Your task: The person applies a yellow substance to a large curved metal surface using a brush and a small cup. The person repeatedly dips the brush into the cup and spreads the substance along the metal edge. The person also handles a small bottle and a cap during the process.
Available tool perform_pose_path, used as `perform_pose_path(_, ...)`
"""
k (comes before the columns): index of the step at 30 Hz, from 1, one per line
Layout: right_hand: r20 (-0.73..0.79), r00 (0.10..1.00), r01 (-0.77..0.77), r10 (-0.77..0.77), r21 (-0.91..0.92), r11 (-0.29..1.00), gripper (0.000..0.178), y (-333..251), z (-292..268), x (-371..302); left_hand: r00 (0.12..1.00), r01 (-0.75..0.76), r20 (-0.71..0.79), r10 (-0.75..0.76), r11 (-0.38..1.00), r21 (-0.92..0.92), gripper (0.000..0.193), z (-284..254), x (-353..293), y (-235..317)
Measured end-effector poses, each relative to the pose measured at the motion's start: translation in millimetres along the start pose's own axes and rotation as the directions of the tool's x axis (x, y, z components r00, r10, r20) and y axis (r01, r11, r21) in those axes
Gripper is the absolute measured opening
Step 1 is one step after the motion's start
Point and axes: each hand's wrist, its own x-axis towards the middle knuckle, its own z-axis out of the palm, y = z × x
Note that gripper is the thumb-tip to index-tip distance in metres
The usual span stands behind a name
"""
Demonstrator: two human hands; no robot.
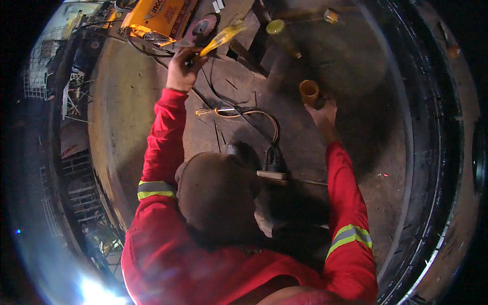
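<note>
At the upper left, my left hand (185, 67) is closed on the narrow end of a yellow brush-like thing (221, 39). Its flared, pale end points up and right; its exact kind is hard to make out. On the right, my right hand (324, 113) grips an open brown cup (309, 90) from its near right side. The cup's mouth faces up, and what it contains is too dark to tell. Between my arms lies a screwdriver (205, 112) with an orange handle, its shaft beside a looped cable (272, 124).
An orange welding machine (158, 20) stands beyond my left hand, beside a round abrasive disc (204, 27). Angled metal pieces (251, 56) and a yellow-green-topped container (275, 27) lie farther right. Thin rods (217, 136) and a small block (272, 175) are nearer me. A dark curved rim (432, 117) bounds the right.
</note>
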Motion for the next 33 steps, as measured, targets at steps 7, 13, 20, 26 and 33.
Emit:
perform_pose_path(7, 0.131, 0.991, 0.062, -0.037, -0.198, 0.978, 0.069, -3, 2, -5, 0.999, 0.007, 0.046, -0.012, 0.994, 0.106, 0.028, 7, 7, 8)
perform_pose_path(13, 0.078, 0.997, 0.028, -0.004, -0.309, 0.951, 0.069, -7, 6, -11, 0.99, -0.083, -0.102, 0.093, 0.992, 0.094, 0.025, 12, 4, -16)
perform_pose_path(20, -0.116, 0.992, 0.027, -0.05, -0.188, 0.982, 0.057, 11, 24, -18, 0.987, -0.043, -0.156, 0.03, 0.996, -0.082, 0.028, 20, 3, -26)
perform_pose_path(26, -0.121, 0.991, 0.017, -0.049, -0.252, 0.967, 0.045, 3, 26, -25, 0.983, 0.015, -0.178, -0.035, 0.994, -0.112, 0.026, 13, 3, -26)
perform_pose_path(33, -0.221, 0.971, 0.014, -0.093, -0.337, 0.941, 0.035, 7, 36, -34, 0.985, -0.096, -0.151, 0.089, 0.995, -0.034, 0.028, 21, 8, -42)
